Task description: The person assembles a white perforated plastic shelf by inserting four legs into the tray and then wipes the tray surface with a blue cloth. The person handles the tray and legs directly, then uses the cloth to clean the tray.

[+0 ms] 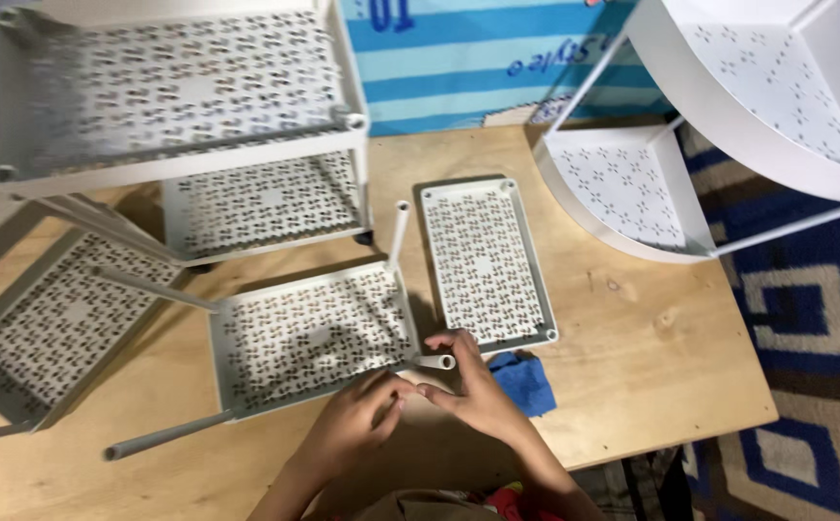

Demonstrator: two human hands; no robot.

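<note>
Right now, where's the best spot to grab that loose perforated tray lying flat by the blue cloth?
Probably the loose tray by its long right rim, coming from the right, where bare table lies. Its left rim sits close to another tray's post, and both hands crowd the near end.

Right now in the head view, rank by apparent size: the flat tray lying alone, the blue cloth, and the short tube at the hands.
1. Flat tray, clearly largest.
2. Blue cloth, partly hidden by the right hand.
3. Short tube, smallest; part of it may be covered.

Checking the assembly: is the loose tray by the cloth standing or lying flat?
Flat: the tray lies on the table, no poles fitted.
</note>
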